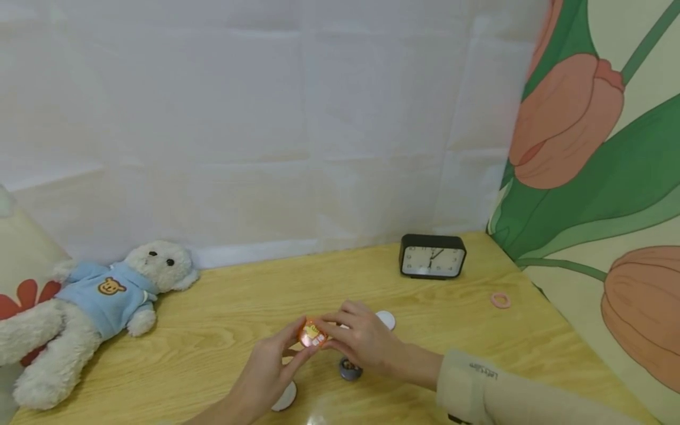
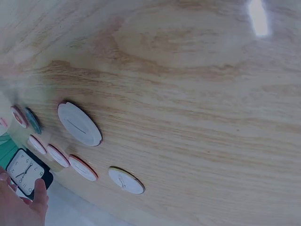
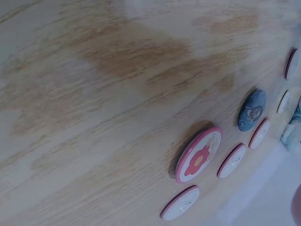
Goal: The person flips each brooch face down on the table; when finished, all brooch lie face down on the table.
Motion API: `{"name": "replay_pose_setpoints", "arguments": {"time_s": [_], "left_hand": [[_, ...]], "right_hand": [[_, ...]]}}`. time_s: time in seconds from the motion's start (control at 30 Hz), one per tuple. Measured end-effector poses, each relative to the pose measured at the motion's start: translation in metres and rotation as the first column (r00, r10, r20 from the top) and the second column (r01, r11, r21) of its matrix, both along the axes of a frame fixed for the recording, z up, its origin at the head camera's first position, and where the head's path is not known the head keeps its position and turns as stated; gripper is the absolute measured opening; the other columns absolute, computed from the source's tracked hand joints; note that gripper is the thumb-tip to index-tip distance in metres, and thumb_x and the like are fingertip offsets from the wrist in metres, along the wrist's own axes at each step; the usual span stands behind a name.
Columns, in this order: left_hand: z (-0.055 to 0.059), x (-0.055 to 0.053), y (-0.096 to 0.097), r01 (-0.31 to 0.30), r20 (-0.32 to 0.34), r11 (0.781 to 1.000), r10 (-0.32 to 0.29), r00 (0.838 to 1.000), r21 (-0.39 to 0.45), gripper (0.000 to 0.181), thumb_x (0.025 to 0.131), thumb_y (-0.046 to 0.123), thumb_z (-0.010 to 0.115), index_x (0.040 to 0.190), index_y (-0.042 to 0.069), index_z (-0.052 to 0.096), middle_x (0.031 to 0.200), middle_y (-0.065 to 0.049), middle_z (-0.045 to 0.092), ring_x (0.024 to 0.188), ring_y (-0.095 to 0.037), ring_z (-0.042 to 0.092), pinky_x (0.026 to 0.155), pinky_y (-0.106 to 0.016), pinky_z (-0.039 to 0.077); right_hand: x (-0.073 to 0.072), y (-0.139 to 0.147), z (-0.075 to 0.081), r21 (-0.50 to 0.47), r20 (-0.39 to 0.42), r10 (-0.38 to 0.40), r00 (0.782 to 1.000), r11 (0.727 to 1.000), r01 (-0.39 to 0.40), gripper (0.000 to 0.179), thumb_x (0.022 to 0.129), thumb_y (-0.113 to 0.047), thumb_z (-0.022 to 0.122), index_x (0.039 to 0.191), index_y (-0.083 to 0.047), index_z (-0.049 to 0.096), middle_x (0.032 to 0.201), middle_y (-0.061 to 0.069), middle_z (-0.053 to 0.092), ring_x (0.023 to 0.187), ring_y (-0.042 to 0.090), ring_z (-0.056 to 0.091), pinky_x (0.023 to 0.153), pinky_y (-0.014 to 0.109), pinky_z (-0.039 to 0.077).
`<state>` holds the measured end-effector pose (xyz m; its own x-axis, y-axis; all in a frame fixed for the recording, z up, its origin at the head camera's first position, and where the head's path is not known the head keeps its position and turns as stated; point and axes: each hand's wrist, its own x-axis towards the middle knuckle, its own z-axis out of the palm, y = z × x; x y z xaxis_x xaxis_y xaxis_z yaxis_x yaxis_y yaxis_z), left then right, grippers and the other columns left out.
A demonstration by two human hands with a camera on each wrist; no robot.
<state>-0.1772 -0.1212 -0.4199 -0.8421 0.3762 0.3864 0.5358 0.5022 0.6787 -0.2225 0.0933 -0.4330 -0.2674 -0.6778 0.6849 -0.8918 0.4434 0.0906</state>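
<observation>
An orange round button badge [image 1: 313,334] with a yellow cartoon and white lettering is held over the wooden table. My left hand [image 1: 265,369] pinches its left side between thumb and fingers. On its right side, my right hand [image 1: 363,336] grips the edge with its fingertips. Below the right hand lies a dark blue badge [image 1: 350,370], face up. A white badge back [image 1: 285,396] shows partly behind the left wrist, and another white disc [image 1: 386,320] peeks out past the right hand. The right wrist view shows a pink-rimmed badge with a red flower [image 3: 198,160] among several white-backed ones.
A black alarm clock [image 1: 432,256] stands at the back right of the wooden table [image 1: 212,354]. Nearer the right edge lies a pink ring [image 1: 500,300]. A white plush bear [image 1: 108,301] in a blue top leans at the left. White cloth [image 1: 255,136] hangs behind.
</observation>
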Motion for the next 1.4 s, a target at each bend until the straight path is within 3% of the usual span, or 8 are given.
{"name": "replay_pose_setpoints", "arguments": {"time_s": [0.3,0.47,0.57,0.87,1.03,1.1,1.2,1.4], "left_hand": [[-0.003,0.003,-0.001,-0.006,-0.083,1.000,0.008,0.997,0.023,0.044,0.087,0.005,0.072,0.123,-0.014,0.056,0.112,-0.023,0.067,0.095,-0.030,0.069,0.068,-0.017,0.055],[-0.008,0.003,-0.001,-0.010,-0.156,1.000,0.011,0.988,0.006,0.047,0.080,-0.006,0.074,0.123,-0.015,0.055,0.102,-0.019,0.071,0.088,-0.028,0.071,0.063,-0.016,0.055],[-0.011,0.002,-0.003,0.003,-0.200,1.000,-0.007,0.980,-0.020,0.055,0.076,-0.009,0.077,0.125,-0.015,0.054,0.097,-0.015,0.072,0.084,-0.025,0.070,0.059,-0.014,0.053],[-0.013,0.003,-0.007,-0.097,-0.339,0.982,0.037,0.940,-0.161,0.071,0.065,0.007,0.090,0.127,0.000,0.057,0.087,0.003,0.069,0.073,-0.010,0.063,0.056,-0.018,0.050],[-0.013,0.007,-0.009,-0.074,-0.283,0.976,0.013,0.959,-0.206,0.057,0.070,0.013,0.087,0.120,0.001,0.062,0.090,0.003,0.068,0.070,-0.006,0.061,0.057,-0.018,0.050],[-0.013,0.008,-0.008,-0.071,-0.272,0.969,0.005,0.962,-0.235,0.055,0.073,0.015,0.086,0.120,0.002,0.063,0.090,0.004,0.068,0.071,-0.007,0.062,0.056,-0.018,0.050],[-0.013,0.005,-0.007,-0.076,-0.279,0.959,-0.003,0.960,-0.273,0.054,0.074,0.019,0.085,0.121,0.004,0.064,0.088,0.005,0.069,0.072,-0.009,0.063,0.056,-0.020,0.050],[-0.016,0.001,-0.005,-0.064,-0.339,0.952,-0.043,0.940,-0.298,0.048,0.071,0.018,0.086,0.112,0.006,0.066,0.087,0.002,0.071,0.070,-0.011,0.065,0.055,-0.023,0.051]], "right_hand": [[0.006,-0.002,-0.003,-0.021,0.164,0.054,0.985,0.998,-0.052,0.026,0.090,-0.014,0.071,0.114,-0.005,0.072,0.096,0.002,0.073,0.076,0.010,0.056,0.067,0.009,0.045],[0.013,-0.004,0.001,-0.079,0.401,0.025,0.916,0.997,0.007,0.014,0.095,-0.011,0.064,0.104,-0.005,0.073,0.089,0.000,0.071,0.078,0.007,0.057,0.066,0.008,0.045],[0.016,-0.005,0.004,-0.130,0.592,0.022,0.806,0.989,0.069,0.015,0.098,-0.014,0.059,0.096,-0.007,0.072,0.086,-0.001,0.068,0.074,0.004,0.053,0.061,0.010,0.045],[0.019,-0.011,0.009,-0.203,0.918,0.128,0.374,0.964,0.169,0.021,0.101,-0.010,0.052,0.088,-0.006,0.067,0.082,0.001,0.065,0.059,0.003,0.052,0.053,0.017,0.047],[0.021,-0.014,0.006,-0.206,0.952,0.166,0.256,0.968,0.142,0.015,0.101,-0.009,0.053,0.097,-0.003,0.066,0.079,0.001,0.066,0.060,0.010,0.056,0.052,0.016,0.047],[0.021,-0.012,0.004,-0.208,0.942,0.168,0.290,0.971,0.114,0.014,0.100,-0.008,0.055,0.109,-0.003,0.064,0.078,0.003,0.065,0.061,0.010,0.058,0.054,0.016,0.049],[0.018,-0.008,0.002,-0.169,0.898,0.144,0.415,0.985,0.024,0.031,0.096,-0.009,0.061,0.126,-0.003,0.054,0.081,0.002,0.065,0.068,0.004,0.059,0.059,0.015,0.051],[0.016,-0.002,-0.001,0.113,0.677,-0.044,0.735,0.993,-0.044,0.047,0.092,-0.024,0.067,0.133,-0.006,0.052,0.105,-0.001,0.064,0.089,0.001,0.059,0.075,0.011,0.049]]}}
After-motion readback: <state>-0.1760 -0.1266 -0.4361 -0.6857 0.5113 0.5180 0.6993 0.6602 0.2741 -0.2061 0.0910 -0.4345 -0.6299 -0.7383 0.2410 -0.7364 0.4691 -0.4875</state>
